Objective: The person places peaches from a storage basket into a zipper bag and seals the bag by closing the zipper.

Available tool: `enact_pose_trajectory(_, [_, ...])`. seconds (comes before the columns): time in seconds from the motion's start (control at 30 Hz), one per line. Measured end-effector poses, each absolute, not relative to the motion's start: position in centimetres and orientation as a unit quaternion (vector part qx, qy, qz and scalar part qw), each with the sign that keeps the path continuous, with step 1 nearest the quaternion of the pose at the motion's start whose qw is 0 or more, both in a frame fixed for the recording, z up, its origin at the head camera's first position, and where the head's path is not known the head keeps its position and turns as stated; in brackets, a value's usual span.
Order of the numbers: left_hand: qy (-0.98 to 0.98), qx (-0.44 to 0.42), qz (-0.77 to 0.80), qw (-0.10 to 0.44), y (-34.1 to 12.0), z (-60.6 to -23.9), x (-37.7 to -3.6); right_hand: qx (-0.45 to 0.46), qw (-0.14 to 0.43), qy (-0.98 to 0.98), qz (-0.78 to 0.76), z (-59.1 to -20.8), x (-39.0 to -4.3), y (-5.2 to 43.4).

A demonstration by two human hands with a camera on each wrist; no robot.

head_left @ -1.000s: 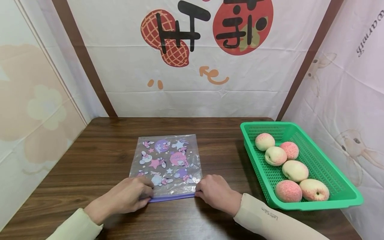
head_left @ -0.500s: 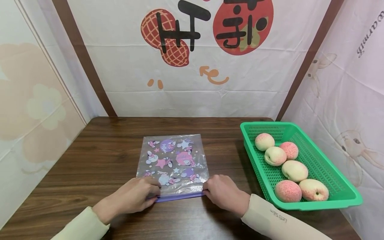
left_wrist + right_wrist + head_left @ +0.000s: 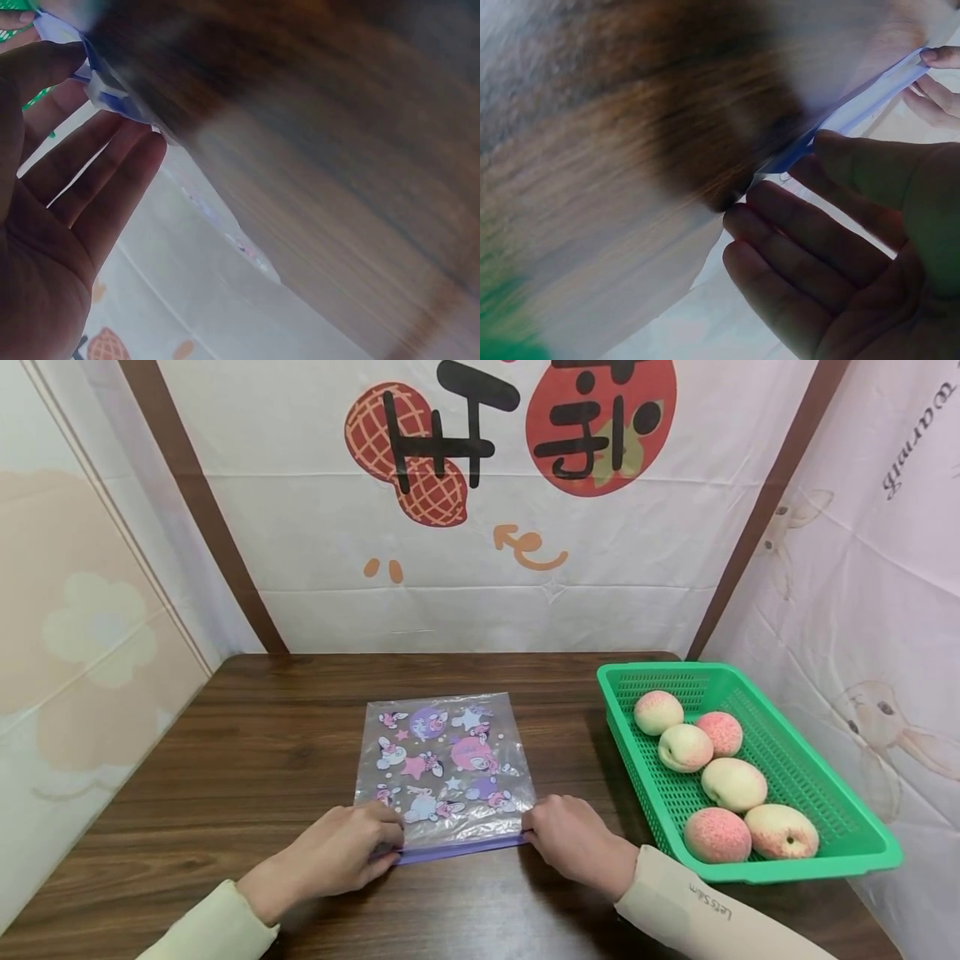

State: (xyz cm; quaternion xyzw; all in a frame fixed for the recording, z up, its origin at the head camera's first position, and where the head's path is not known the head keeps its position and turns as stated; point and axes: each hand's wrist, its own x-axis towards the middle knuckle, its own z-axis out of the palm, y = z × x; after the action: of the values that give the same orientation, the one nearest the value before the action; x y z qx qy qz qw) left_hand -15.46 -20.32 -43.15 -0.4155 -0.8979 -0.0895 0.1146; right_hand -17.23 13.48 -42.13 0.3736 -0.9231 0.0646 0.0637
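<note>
Bag (image 3: 446,768) has slid right — both hands (image 3: 341,852) still pinching it.

My head camera looks down over the tabletop (image 3: 225,760); both wrist cameras sit close underneath, sharing the bag (image 3: 446,768) edge.

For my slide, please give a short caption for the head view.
Left hand and right hand pinch the printed zip bag beside a green basket of peaches.
</note>
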Motion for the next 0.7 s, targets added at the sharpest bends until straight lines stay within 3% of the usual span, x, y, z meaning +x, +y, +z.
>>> enact_pose_trajectory(0.3, [-0.891,-0.422,-0.099,0.139,-19.7,-43.2,-15.4,0.351,0.107,-0.929,0.040,-42.4,-16.7,13.6])
enact_pose_trajectory(0.53, [-0.892,-0.409,-0.098,0.166,-18.7,-43.2,-15.3,0.396,0.173,-0.900,0.059,-42.7,-16.1,13.3])
enact_pose_trajectory(0.7, [-0.893,-0.401,-0.109,0.174,-18.2,-43.3,-15.4,0.436,0.184,-0.876,0.090,-42.5,-15.4,12.8])
